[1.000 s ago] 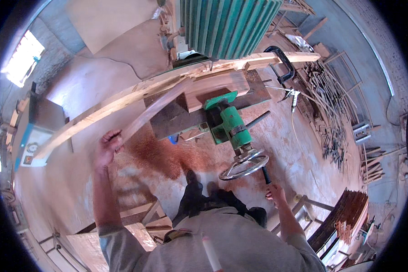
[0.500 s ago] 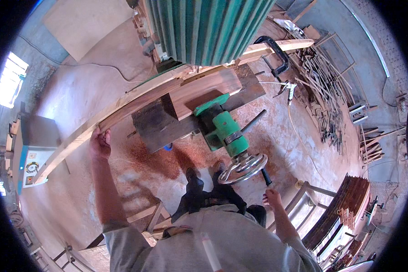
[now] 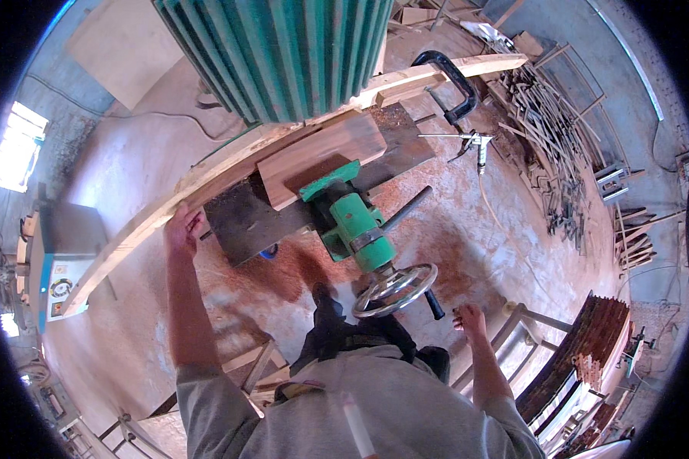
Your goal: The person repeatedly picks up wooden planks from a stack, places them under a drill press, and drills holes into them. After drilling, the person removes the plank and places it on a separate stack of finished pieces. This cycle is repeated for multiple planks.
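My left hand (image 3: 182,227) is closed over the near edge of the long pale wooden plank (image 3: 230,164), steadying it where it lies across the dark machine table (image 3: 245,218). My right hand (image 3: 469,316) hangs loosely curled and empty just beside the round metal handwheel (image 3: 394,290) on the green machine body (image 3: 356,226), within reach of its black handle (image 3: 434,304).

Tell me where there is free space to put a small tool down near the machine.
The dark table is bare between the long plank and the green housing. The sawdust floor right of the handwheel is open too. It is crowded by the scrap pile at the far right and around the block under the green guard.
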Tool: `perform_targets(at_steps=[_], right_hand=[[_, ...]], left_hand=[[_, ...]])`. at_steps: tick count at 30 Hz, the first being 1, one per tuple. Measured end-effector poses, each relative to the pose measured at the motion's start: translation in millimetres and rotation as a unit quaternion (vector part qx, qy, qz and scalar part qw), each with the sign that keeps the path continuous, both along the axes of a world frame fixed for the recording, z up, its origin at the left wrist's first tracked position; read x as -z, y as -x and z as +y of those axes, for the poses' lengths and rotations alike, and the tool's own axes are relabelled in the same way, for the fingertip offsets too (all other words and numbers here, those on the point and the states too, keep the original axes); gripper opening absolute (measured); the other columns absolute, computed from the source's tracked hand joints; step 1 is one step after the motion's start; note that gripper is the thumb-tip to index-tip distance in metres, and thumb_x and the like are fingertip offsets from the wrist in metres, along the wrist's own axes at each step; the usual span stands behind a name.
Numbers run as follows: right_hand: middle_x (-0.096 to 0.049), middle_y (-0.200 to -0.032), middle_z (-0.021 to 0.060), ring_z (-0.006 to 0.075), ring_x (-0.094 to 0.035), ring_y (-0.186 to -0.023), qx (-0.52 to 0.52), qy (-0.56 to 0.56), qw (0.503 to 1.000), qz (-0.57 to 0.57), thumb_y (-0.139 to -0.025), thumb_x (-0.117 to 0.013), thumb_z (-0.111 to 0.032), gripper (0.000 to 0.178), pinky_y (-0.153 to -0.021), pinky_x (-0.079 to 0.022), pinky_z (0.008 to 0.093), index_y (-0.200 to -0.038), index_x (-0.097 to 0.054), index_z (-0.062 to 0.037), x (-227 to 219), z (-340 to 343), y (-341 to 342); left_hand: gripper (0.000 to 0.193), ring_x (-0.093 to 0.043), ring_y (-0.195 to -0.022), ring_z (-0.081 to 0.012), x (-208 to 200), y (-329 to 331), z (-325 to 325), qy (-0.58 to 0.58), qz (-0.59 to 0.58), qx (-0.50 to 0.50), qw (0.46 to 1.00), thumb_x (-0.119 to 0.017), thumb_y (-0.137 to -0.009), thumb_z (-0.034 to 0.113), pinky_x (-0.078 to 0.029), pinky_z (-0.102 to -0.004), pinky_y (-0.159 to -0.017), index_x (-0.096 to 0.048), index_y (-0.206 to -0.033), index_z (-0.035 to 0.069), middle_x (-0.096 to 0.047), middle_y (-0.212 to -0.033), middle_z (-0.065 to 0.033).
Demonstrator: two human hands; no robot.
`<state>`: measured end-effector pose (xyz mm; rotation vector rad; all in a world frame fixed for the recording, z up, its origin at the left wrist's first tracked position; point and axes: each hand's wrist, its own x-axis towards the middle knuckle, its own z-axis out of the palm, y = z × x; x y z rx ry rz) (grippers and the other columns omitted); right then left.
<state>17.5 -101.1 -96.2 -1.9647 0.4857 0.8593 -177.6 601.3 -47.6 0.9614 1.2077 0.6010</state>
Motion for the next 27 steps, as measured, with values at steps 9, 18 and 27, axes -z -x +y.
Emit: perform_targets(at_steps=[9,18,27], right_hand=[[-0.061,-0.083,0.0062,0.0123,-0.06,-0.066,-0.043,-0.09,0.989,-0.106,-0.094,-0.052,-0.023,0.026,-0.057,-0.051,0.0246,-0.103,-0.059,-0.0004,-62.1,57.6,-52.2],[-0.061,-0.09,0.0086,0.0148,-0.06,-0.076,-0.087,-0.223,0.954,-0.181,-0.095,-0.05,-0.022,0.029,-0.069,-0.05,0.0289,-0.111,-0.054,0.0022,-109.7,195.7,-98.4],[-0.062,-0.095,0.0103,0.019,-0.061,-0.078,-0.003,-0.292,0.945,-0.147,-0.095,-0.052,-0.028,0.032,-0.067,-0.051,0.0313,-0.114,-0.052,-0.0019,-100.1,259.8,-107.3]], left_hand=[[0.032,-0.064,-0.076,-0.0218,-12.4,-89.4,-40.1,0.052,-0.033,0.084,0.995,-0.061,-0.086,0.029,-0.05,-0.0273,-0.061,-0.053,-0.108,0.008,-0.065,-0.097,-0.0146],[0.034,-0.062,-0.077,-0.0202,-17.2,-113.4,-59.9,0.055,-0.021,0.084,0.995,-0.061,-0.088,0.031,-0.049,-0.0291,-0.064,-0.053,-0.111,0.007,-0.064,-0.099,-0.0131],[0.058,-0.052,-0.112,-0.0339,-17.6,-126.6,-78.0,0.088,-0.104,0.057,0.989,-0.058,-0.09,0.04,-0.045,-0.0438,-0.093,-0.041,-0.128,-0.001,-0.052,-0.124,-0.0224]])
